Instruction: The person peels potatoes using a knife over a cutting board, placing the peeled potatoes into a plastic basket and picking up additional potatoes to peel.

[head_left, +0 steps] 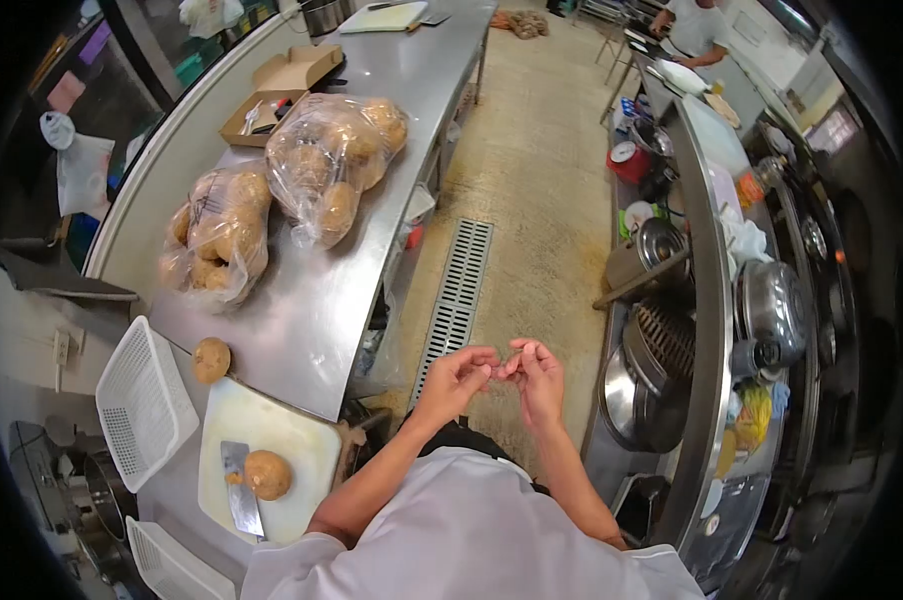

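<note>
Both hands are raised in front of my body, over the floor. My left hand [459,378] has its fingertips pinched together, nearly touching those of my right hand [535,378], whose fingers are curled in. Whatever lies between the fingertips is too small to make out. To the left, a white cutting board [307,430] carries a cleaver [244,505] and a round brown vegetable [268,475] beside its blade. A second one [212,360] rests by the board's upper corner. Two clear plastic bags [217,235] [334,165] of similar vegetables lie farther up the steel table.
White baskets [144,405] [177,565] stand at the steel table's [302,320] left edge. An open cardboard box [242,120] is behind the bags. Shelves [707,330] with pots run along the right. A co-worker [694,35] stands at the far right. A floor drain [459,285] lies ahead.
</note>
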Tool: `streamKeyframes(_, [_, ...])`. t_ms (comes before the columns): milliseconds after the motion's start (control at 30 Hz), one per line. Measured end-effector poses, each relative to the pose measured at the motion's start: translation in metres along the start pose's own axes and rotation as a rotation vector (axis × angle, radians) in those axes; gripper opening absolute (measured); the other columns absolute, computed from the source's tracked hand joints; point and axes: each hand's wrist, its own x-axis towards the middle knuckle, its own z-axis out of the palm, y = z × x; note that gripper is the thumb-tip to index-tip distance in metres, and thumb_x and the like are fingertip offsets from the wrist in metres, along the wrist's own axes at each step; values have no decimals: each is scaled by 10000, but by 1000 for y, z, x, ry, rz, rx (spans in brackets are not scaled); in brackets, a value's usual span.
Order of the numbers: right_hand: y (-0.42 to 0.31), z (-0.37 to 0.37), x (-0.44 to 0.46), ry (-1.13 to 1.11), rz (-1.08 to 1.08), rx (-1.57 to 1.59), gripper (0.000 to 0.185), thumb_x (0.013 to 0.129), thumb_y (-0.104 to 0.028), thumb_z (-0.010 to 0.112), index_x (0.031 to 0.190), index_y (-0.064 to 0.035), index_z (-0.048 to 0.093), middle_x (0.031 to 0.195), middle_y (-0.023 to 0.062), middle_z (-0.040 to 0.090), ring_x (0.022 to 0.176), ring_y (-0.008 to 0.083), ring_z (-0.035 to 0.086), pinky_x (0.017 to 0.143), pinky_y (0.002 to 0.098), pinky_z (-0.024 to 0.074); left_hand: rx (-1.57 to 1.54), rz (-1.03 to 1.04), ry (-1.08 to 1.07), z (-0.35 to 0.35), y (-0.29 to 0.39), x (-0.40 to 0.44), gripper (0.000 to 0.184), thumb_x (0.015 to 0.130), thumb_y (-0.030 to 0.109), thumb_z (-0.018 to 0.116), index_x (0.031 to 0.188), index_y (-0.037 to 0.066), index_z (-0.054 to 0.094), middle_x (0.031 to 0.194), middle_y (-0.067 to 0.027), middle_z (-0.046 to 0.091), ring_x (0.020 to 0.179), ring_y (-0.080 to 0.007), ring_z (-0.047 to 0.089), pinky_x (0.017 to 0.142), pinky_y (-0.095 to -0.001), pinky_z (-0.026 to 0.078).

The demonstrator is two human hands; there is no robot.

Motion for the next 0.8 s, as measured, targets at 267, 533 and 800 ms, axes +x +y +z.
streamKeyframes(267, [-22, 21, 71, -99, 48, 21, 340, 1113, -303, 496, 1188, 7, 614, 937, 101, 709, 846, 182, 719, 765, 329, 586, 7, 39, 131, -20, 24, 53, 291, 1023, 76, 622, 1293, -30, 649, 1158, -123, 735, 1018, -170, 714, 827, -312, 601])
streamKeyframes(533, [-43, 4, 143, -270, 166, -17, 209, 1060, -185, 563, 1186, -29, 624, 1105, 95, 697, 931, 177, 715, 806, 324, 594, -24, 51, 374, 11, 32, 91, 280, 1022, 76, 625, 1274, -39, 666, 1114, -108, 742, 992, -164, 720, 820, -302, 595])
streamKeyframes(800, [-79, -29, 193, -409, 251, -101, 213, 1024, -147, 582, 1192, -29, 636, 1108, 85, 706, 843, 120, 685, 728, 262, 561, -99, 50, 518, 78, 28, 124, 320, 1013, 36, 601, 1320, -44, 643, 1188, -128, 725, 1005, -186, 726, 817, -318, 598])
